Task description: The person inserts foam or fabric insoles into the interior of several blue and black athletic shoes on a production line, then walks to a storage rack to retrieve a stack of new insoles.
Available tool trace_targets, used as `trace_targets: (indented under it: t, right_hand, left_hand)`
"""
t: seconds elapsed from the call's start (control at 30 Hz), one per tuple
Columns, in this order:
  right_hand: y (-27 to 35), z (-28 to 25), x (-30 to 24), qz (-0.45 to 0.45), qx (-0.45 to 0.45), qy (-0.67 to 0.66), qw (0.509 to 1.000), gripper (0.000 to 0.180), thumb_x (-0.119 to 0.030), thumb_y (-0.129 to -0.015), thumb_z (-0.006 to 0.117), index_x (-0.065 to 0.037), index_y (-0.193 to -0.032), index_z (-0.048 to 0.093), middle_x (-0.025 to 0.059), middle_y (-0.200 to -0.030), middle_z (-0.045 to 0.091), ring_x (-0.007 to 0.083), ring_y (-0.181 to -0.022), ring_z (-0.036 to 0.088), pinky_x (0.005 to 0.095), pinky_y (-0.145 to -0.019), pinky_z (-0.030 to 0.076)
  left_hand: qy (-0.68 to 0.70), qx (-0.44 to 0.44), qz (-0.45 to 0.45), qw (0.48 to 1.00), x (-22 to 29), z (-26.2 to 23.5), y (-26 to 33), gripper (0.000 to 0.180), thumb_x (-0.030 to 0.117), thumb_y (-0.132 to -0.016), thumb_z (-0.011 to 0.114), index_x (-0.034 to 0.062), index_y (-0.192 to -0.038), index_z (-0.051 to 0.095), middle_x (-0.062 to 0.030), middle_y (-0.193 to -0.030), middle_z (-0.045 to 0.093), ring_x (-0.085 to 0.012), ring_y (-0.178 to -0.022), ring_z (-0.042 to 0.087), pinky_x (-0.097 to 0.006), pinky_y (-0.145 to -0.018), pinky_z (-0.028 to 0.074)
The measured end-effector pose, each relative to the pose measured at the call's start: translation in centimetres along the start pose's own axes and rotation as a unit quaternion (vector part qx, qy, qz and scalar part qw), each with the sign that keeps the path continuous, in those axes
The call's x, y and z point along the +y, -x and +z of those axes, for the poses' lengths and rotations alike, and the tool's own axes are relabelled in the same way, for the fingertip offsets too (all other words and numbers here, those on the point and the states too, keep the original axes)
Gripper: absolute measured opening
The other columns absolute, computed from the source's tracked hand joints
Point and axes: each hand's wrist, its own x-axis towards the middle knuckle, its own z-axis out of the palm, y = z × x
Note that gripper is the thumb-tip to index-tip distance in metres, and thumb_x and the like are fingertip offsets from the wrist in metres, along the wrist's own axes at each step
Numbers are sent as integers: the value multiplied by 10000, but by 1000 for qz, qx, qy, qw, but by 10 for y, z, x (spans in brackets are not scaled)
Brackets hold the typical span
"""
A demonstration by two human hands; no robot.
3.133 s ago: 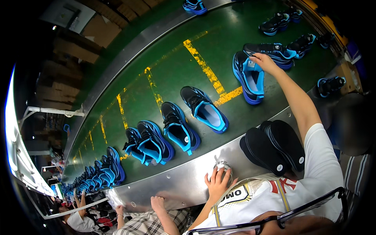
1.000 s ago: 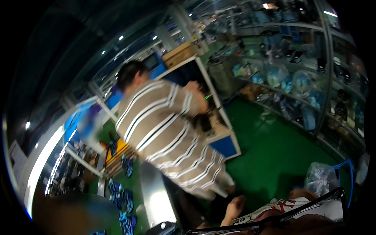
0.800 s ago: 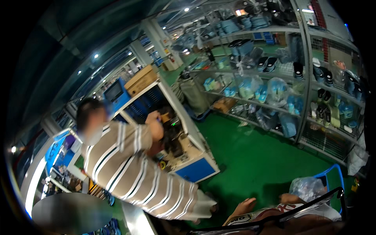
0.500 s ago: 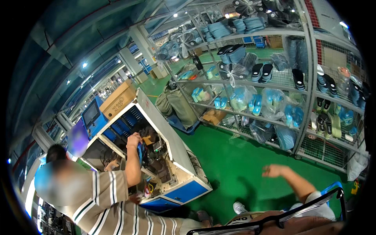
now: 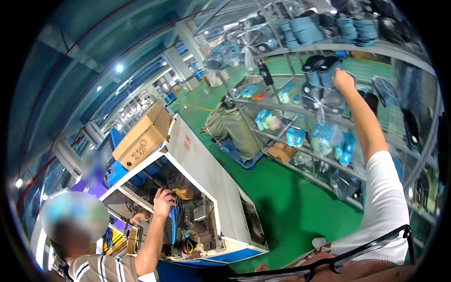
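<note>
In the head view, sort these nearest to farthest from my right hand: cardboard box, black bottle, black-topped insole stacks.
From your right hand:
1. Black-topped insole stacks, immediately at its left.
2. Black bottle, farther left, past the stacks.
3. Cardboard box, far left, atop the white cabinet.

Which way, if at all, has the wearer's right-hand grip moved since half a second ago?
Yes. Against the rack, the right-hand grip went up: from over the green floor to a shelved insole stack.
</note>
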Motion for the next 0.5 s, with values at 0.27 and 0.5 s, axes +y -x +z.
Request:
trace_targets:
  t: [0.27,0.5]
  right_hand:
    - [-119,52,-20,76,-147,37,985,701,-391,-709,602,-48,-1253,323,195,-1168,479,329,-1054,489,403,-849,422]
    - [-158,96,-53,5,-158,46,986,353,-302,-798,460,-32,-962,617,175,-993,581,278,-878,562,393,-775,430]
  left_hand:
    - [-22,145,-64,987,38,15,8,451,43,-804,397,138,-1219,249,-125,-1010,425,-252,-787,535,-365,-590,533]
    - [125,278,-146,941,91,60,102,416,115,-837,394,88,-1239,289,-124,-1052,468,-231,-775,548,-343,-650,508]
